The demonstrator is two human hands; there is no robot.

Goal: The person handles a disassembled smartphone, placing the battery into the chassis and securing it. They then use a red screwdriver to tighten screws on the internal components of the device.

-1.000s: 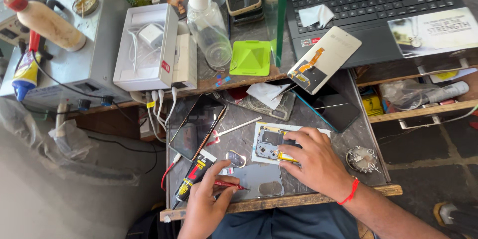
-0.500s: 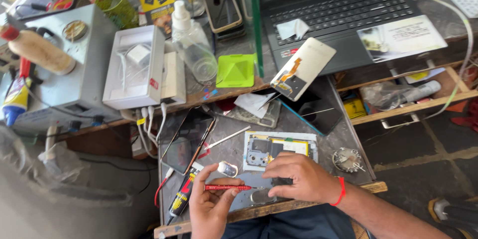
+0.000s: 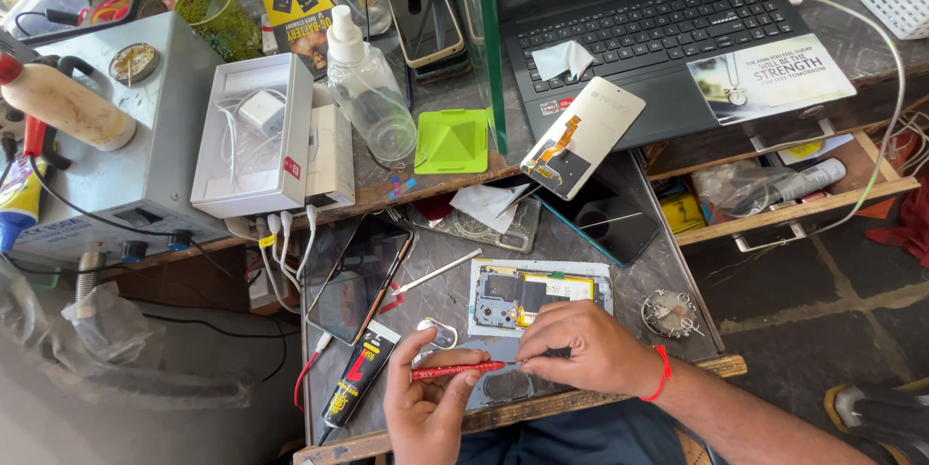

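Observation:
My left hand [image 3: 426, 407] grips a red screwdriver [image 3: 453, 370] that lies level across the near edge of the small worktable [image 3: 440, 296]. My right hand [image 3: 581, 349] pinches at the screwdriver's tip, fingers closed on it. Just beyond my right hand lies an opened phone body [image 3: 537, 296], its back off, showing the circuit board and a yellow-labelled battery. A small metal ring part [image 3: 440, 333] sits left of it. A grey cover piece [image 3: 508, 388] lies under my hands.
A black glue tube [image 3: 356, 376], a dark phone screen [image 3: 360, 276], a thin white stick [image 3: 437, 271] and a round metal part [image 3: 668, 313] lie on the table. Behind are a replacement display [image 3: 581, 136], green pyramid [image 3: 452, 141], spray bottle [image 3: 368, 88], white box [image 3: 254, 136], laptop [image 3: 658, 20] and open drawer [image 3: 794, 194].
My right hand left the open phone body and came down to the screwdriver's tip. My left hand lifted the screwdriver slightly. The view shifted a little.

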